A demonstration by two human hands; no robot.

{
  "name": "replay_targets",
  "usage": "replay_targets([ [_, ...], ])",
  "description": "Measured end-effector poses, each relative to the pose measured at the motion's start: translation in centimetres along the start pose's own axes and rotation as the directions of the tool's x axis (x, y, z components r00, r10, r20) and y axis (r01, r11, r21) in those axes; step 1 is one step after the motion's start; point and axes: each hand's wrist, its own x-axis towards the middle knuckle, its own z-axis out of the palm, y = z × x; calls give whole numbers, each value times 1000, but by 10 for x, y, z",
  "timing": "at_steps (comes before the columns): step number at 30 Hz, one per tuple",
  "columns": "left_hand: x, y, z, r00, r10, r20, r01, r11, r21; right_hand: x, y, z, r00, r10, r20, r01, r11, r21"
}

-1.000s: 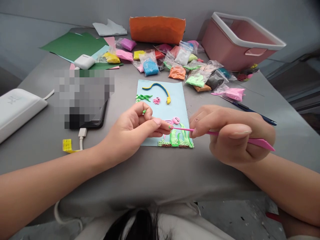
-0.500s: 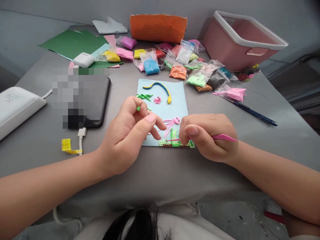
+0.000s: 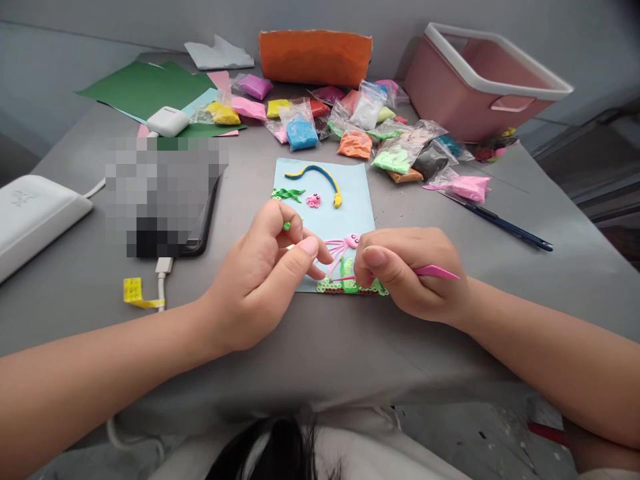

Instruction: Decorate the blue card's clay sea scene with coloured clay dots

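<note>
A light blue card [image 3: 350, 200] lies on the grey table [image 3: 310, 347] and carries clay figures: a blue and yellow snake [image 3: 315, 175], a small pink creature [image 3: 313, 200], a pink octopus [image 3: 345, 245] and green weeds along its near edge. My left hand [image 3: 265, 273] rests at the card's left side, fingers curled, pinching a small green bit of clay [image 3: 287, 225]. My right hand [image 3: 410, 273] grips a pink modelling tool [image 3: 436, 271], its tip down by the green weeds [image 3: 347, 275] at the card's near edge.
Several small bags of coloured clay [image 3: 350, 130] lie behind the card. A pink basket [image 3: 480, 83] stands at back right, an orange pouch [image 3: 315, 57] at the back, green paper [image 3: 145, 87] at back left. A phone [image 3: 197, 227] on a cable, a white device [image 3: 30, 220] and a dark pen [image 3: 505, 228] lie nearby.
My right hand drew in to the left and lowered the pink tool onto the weeds at the card's near edge. My left hand shifted slightly, keeping the green bit pinched.
</note>
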Motion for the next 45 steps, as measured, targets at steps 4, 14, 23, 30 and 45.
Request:
replay_targets([
  [4, 0, 1, 2, 1000, 10, -3, -10, 1000, 11, 1, 0, -1, 1000, -10, 10, 10, 1000, -12],
  [14, 0, 3, 2, 999, 20, 31, -22, 998, 67, 1, -3, -3, 999, -4, 35, 5, 1000, -5],
  [23, 0, 1, 2, 997, 44, 56, -50, 993, 107, -2, -3, -2, 995, 99, 13, -99, 995, 22],
  [30, -1, 1, 2, 998, 24, 61, -31, 993, 115, 0, 1, 0, 1000, 28, 8, -28, 999, 19],
  [45, -2, 2, 2, 998, 34, 58, -40, 994, 105, 1, 1, -1, 1000, 6, 17, -6, 1000, -3],
])
